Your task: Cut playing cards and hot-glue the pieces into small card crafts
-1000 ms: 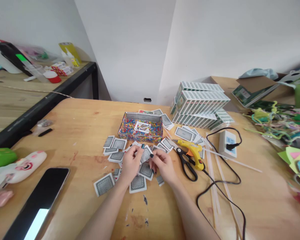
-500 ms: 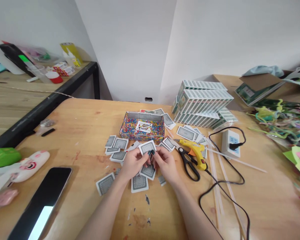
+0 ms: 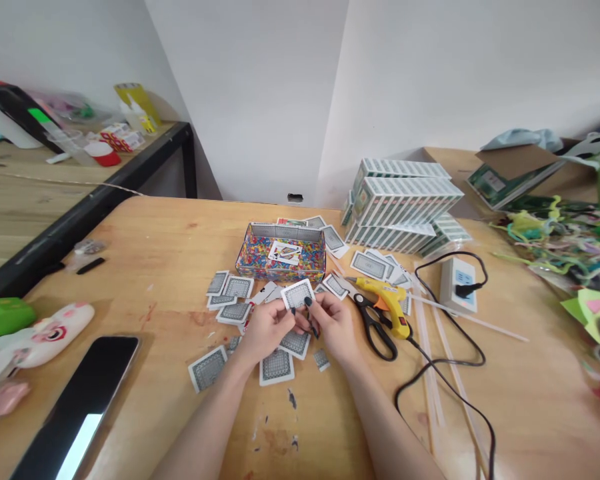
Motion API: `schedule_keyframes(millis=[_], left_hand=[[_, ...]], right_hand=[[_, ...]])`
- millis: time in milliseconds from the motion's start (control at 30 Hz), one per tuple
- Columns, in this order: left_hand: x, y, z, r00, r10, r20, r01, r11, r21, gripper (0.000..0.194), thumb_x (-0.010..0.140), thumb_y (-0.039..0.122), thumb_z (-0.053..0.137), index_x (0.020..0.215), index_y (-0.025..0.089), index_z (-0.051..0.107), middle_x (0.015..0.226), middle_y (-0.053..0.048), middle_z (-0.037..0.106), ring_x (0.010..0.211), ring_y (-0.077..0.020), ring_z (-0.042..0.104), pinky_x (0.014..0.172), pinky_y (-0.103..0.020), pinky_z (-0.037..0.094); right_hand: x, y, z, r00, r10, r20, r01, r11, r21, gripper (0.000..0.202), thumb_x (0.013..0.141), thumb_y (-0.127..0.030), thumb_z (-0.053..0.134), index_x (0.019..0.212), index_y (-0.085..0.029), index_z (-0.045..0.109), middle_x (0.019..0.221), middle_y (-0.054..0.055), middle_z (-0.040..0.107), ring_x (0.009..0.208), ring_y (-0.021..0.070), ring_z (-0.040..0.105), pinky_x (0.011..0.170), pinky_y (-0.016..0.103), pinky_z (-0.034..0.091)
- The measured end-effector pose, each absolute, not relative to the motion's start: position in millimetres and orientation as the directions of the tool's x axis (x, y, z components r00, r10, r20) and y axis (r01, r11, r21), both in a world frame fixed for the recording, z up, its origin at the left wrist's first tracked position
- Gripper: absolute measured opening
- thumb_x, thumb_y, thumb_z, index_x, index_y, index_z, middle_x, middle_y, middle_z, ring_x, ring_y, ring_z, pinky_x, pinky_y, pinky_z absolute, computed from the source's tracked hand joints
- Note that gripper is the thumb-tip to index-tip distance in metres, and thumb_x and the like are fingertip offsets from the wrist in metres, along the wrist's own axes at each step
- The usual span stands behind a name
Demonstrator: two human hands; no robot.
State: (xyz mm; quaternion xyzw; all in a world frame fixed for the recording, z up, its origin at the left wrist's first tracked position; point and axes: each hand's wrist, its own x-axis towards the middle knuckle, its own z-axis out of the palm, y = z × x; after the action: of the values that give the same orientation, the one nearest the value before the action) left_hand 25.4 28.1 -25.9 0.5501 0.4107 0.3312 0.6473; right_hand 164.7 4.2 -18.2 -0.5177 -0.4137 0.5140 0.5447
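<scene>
Between my left hand [image 3: 267,328] and my right hand [image 3: 334,327] a playing card [image 3: 299,294] is held, its grey patterned back facing up. Thumbs and fingers of both hands pinch its lower edge. Beyond them stands an open box [image 3: 245,250] with a colourful speckled lining, a face card [image 3: 285,253] lying inside. Several more cards are scattered around; one back-up card [image 3: 277,369] lies under my wrists. A small cut piece of card [image 3: 321,360] rests by my right hand. Scissors [image 3: 377,330] with black handles lie to the right, beside a yellow glue gun [image 3: 386,300].
Striped card boxes [image 3: 405,200] are stacked at the back right. A power strip [image 3: 459,287] and black cable [image 3: 443,365] lie on the right, with clear glue sticks [image 3: 433,353]. A phone [image 3: 80,403] and a white plush-like item [image 3: 60,333] are at the left. Craft scraps [image 3: 570,247] fill the far right.
My hands have turned the card slightly and parted a little at its lower edge. The whole view has shifted slightly; the other things look unmoved.
</scene>
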Motion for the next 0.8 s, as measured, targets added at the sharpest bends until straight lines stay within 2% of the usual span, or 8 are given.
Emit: schedule_keyframes(millis=[167,367,467,600,667,733,800], left_hand=[[25,26,-23,0.467,0.863,-0.193,0.022,0.206,0.978,0.021,0.078,0.02,0.045,0.091,0.016,0.062,0.069,-0.001,0.068,0.058,-0.015,0.065,0.057,-0.028,0.054],[25,26,-22,0.416,0.892,-0.175,-0.011,0.197,0.98,0.017,0.08,0.028,0.046,0.086,0.016,0.058,0.062,0.001,0.063,0.053,-0.0131,0.06,0.055,-0.028,0.053],[24,28,-20,0.363,0.924,-0.116,0.012,0.12,0.993,0.014,0.081,0.025,0.044,0.079,0.017,0.055,0.057,0.003,0.057,0.051,-0.0115,0.056,0.052,-0.024,0.05],[23,29,-14,0.321,0.947,0.016,0.169,-0.074,0.983,0.019,0.081,0.023,0.044,0.064,0.017,0.049,0.056,0.003,0.052,0.053,-0.0097,0.05,0.051,-0.02,0.042],[23,28,-12,0.329,0.943,0.044,0.178,-0.108,0.978,0.018,0.082,0.025,0.044,0.067,0.017,0.05,0.059,0.003,0.052,0.054,-0.0096,0.05,0.051,-0.019,0.041],[24,26,-12,0.332,0.943,0.04,0.132,-0.088,0.987,0.015,0.084,0.028,0.043,0.077,0.018,0.052,0.064,0.003,0.055,0.056,-0.0102,0.051,0.053,-0.02,0.041],[24,26,-14,0.294,0.955,0.027,0.137,-0.07,0.988,0.016,0.083,0.03,0.045,0.078,0.018,0.053,0.064,0.003,0.055,0.056,-0.0102,0.051,0.053,-0.02,0.041]], right_hand=[[165,4,-18,0.151,0.983,-0.099,-0.178,-0.072,-0.982,0.027,0.077,-0.04,0.058,0.068,-0.015,0.057,0.045,-0.006,0.044,0.036,0.0051,0.035,0.036,0.018,0.027],[166,5,-19,0.101,0.988,-0.119,-0.299,-0.084,-0.951,0.024,0.075,-0.038,0.061,0.066,-0.017,0.052,0.049,-0.005,0.053,0.036,0.0072,0.045,0.037,0.019,0.038],[167,5,-20,-0.019,0.99,-0.142,-0.332,-0.14,-0.933,0.023,0.074,-0.037,0.062,0.066,-0.017,0.053,0.051,-0.003,0.057,0.035,0.0081,0.048,0.036,0.02,0.041],[167,4,-22,-0.167,0.974,-0.155,-0.307,-0.201,-0.93,0.028,0.075,-0.039,0.061,0.063,-0.015,0.057,0.046,-0.001,0.058,0.035,0.0098,0.051,0.037,0.021,0.044],[167,3,-24,-0.19,0.968,-0.163,-0.303,-0.216,-0.928,0.031,0.074,-0.042,0.061,0.062,-0.014,0.057,0.044,0.0,0.058,0.034,0.0102,0.051,0.037,0.021,0.044],[167,3,-26,-0.194,0.965,-0.176,-0.302,-0.229,-0.925,0.033,0.073,-0.044,0.061,0.062,-0.014,0.057,0.044,0.0,0.059,0.034,0.0103,0.052,0.037,0.021,0.044],[166,3,-27,-0.192,0.962,-0.193,-0.297,-0.244,-0.923,0.033,0.073,-0.045,0.062,0.063,-0.014,0.057,0.044,0.0,0.06,0.033,0.0101,0.052,0.036,0.02,0.044]])
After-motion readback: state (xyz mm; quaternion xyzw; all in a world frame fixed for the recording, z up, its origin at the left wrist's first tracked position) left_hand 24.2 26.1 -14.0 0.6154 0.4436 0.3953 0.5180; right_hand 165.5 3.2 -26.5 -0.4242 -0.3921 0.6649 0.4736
